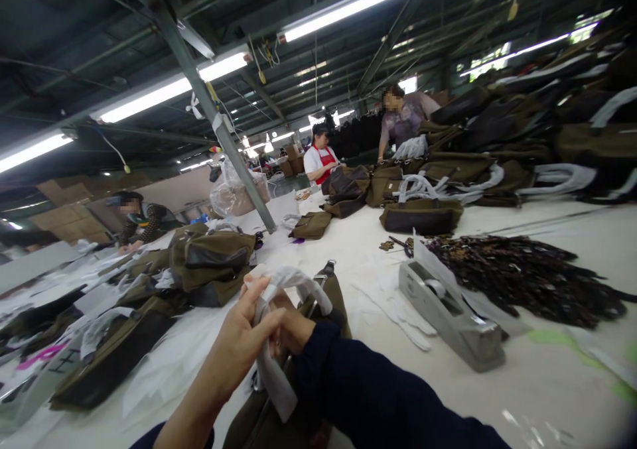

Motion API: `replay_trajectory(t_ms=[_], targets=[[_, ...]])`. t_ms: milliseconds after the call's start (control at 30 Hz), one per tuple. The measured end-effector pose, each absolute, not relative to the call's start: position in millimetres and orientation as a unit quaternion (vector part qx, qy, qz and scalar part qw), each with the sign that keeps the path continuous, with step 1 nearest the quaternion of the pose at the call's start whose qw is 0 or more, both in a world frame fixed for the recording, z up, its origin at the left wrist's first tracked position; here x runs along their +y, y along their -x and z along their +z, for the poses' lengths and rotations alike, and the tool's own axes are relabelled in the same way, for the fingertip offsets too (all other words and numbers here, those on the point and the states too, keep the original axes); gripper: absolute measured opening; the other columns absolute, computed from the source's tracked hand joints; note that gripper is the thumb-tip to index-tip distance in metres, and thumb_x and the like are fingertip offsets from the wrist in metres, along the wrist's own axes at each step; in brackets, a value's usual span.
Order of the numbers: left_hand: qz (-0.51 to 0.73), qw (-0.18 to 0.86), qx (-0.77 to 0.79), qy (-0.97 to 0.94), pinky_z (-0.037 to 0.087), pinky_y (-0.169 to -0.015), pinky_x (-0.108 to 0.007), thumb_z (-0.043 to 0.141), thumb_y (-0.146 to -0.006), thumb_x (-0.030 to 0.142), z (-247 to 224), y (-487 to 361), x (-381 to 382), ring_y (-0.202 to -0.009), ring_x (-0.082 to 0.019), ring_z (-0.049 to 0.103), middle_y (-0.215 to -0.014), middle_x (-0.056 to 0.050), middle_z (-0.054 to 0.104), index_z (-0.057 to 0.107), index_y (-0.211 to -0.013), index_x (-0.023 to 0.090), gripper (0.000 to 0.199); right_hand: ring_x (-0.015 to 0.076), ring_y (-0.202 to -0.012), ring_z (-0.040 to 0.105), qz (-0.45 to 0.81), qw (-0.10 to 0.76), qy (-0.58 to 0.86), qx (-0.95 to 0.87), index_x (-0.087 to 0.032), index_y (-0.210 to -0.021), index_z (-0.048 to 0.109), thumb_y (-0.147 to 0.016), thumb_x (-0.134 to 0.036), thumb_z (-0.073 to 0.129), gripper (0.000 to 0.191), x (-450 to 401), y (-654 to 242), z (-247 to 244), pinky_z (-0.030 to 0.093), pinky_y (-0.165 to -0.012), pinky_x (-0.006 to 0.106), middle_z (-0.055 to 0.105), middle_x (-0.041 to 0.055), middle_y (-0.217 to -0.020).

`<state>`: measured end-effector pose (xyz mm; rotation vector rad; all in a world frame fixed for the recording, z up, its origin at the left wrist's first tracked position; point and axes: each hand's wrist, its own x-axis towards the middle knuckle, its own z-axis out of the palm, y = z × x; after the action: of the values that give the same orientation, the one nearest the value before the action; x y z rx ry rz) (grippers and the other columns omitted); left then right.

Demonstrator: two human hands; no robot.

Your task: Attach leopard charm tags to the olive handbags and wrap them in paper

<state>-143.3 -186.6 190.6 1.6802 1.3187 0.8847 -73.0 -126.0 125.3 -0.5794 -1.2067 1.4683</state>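
Note:
An olive fabric bag point(261, 417) with dark trim lies directly in front of me. Its handle point(279, 386) is wrapped in white tissue-like paper and arches up from the bag. My left hand point(243, 329) is closed around the wrapped handle, thumb pointing right. Close against it, my right hand point(293, 323) reaches in at the same handle with its fingers curled, partly hidden behind the wrap and the left hand. A metal buckle point(326, 270) shows at the bag's far end.
To the right stand a grey tape dispenser point(448, 316) and a pile of dark straps point(527, 270). White paper strips point(398, 313) lie on the white table point(368, 383). Finished-looking bags point(213, 250) are heaped left, more point(423, 215) behind. A metal post point(223, 137) rises ahead; several people work beyond.

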Motion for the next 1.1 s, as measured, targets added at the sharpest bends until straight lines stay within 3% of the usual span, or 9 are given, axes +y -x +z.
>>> replay_trajectory(t_ms=[100,200,300,467,567,700,867,967,1100], targets=[[0.289,0.354,0.538,-0.708,0.047,-0.054,-0.026,0.058,-0.088,0.034,200.6,160.7,-182.3,-0.052,-0.015,0.059,-0.065,0.006,0.061,0.036,-0.143,0.017,0.062,0.0114,-0.047,0.05,0.691,0.489,0.195,-0.496,-0.016,-0.07,0.057,-0.082,-0.068,0.057,0.053,-125.1,58.6,118.2,0.046,-0.047,0.025,0.05,-0.0014,-0.055],[0.229,0.308,0.554,-0.738,0.048,-0.06,-0.028,0.054,-0.089,0.033,212.2,185.6,-177.7,-0.063,-0.018,0.064,-0.07,0.004,0.064,0.041,-0.137,0.021,0.051,0.014,-0.073,0.064,0.744,0.425,0.16,-0.49,-0.014,-0.1,0.066,-0.081,-0.054,0.068,0.044,-141.5,23.2,111.9,0.053,-0.066,0.027,0.065,0.0048,-0.083],[0.173,0.17,0.588,-0.772,0.045,-0.064,-0.028,0.053,-0.088,0.031,222.9,201.7,-172.9,-0.068,-0.019,0.063,-0.072,0.003,0.063,0.053,-0.121,0.022,0.035,0.0157,-0.082,0.066,0.724,0.395,0.179,-0.537,-0.015,-0.114,0.065,-0.086,-0.05,0.066,0.045,-168.5,-24.0,100.4,0.053,-0.069,0.027,0.068,0.0085,-0.097],[0.11,-0.003,0.601,-0.792,0.04,-0.066,-0.03,0.047,-0.091,0.033,235.3,196.0,-169.0,-0.071,-0.021,0.06,-0.075,0.003,0.06,0.054,-0.121,0.028,0.031,0.0123,-0.064,0.06,0.65,0.391,0.31,-0.572,-0.014,-0.1,0.066,-0.089,-0.052,0.061,0.041,-198.7,-83.3,63.8,0.045,-0.057,0.024,0.067,0.0037,-0.077],[0.124,-0.012,0.584,-0.802,0.043,-0.072,-0.032,0.043,-0.095,0.035,238.3,188.2,-170.3,-0.079,-0.022,0.063,-0.084,0.001,0.064,0.049,-0.126,0.03,0.033,0.0123,-0.063,0.058,0.636,0.38,0.353,-0.571,-0.014,-0.096,0.066,-0.089,-0.053,0.06,0.04,-206.3,-103.9,43.5,0.044,-0.058,0.024,0.066,0.0038,-0.077],[0.234,-0.008,0.523,-0.819,0.045,-0.093,-0.037,0.044,-0.096,0.034,240.6,187.4,-174.2,-0.108,-0.024,0.06,-0.118,-0.006,0.063,0.046,-0.128,0.027,0.033,0.0129,-0.064,0.058,0.636,0.389,0.378,-0.549,-0.014,-0.098,0.066,-0.091,-0.052,0.057,0.039,-213.2,-124.6,25.2,0.044,-0.058,0.025,0.066,0.0048,-0.078],[0.303,-0.123,0.48,-0.814,0.034,-0.113,-0.047,0.045,-0.095,0.028,245.3,194.3,-175.8,-0.125,-0.028,0.05,-0.13,-0.004,0.059,0.055,-0.121,0.025,0.028,0.0132,-0.064,0.057,0.638,0.384,0.413,-0.524,-0.014,-0.094,0.065,-0.087,-0.057,0.059,0.043,-216.3,-136.4,8.9,0.041,-0.055,0.024,0.065,0.0042,-0.075],[0.302,-0.151,0.471,-0.815,0.031,-0.116,-0.05,0.048,-0.095,0.03,242.2,198.8,-172.6,-0.129,-0.029,0.048,-0.135,0.0,0.057,0.058,-0.115,0.027,0.022,0.0131,-0.063,0.056,0.635,0.38,0.417,-0.527,-0.014,-0.094,0.064,-0.087,-0.058,0.058,0.044,-217.9,-136.2,-1.3,0.04,-0.054,0.024,0.063,0.0035,-0.074],[0.282,-0.127,0.465,-0.83,0.033,-0.113,-0.05,0.051,-0.095,0.031,222.4,206.8,-165.1,-0.126,-0.031,0.049,-0.135,-0.005,0.057,0.064,-0.115,0.026,0.025,0.0127,-0.063,0.056,0.63,0.368,0.422,-0.538,-0.014,-0.093,0.063,-0.088,-0.053,0.057,0.039,-222.3,-132.7,-16.0,0.04,-0.054,0.023,0.063,0.0031,-0.073]])
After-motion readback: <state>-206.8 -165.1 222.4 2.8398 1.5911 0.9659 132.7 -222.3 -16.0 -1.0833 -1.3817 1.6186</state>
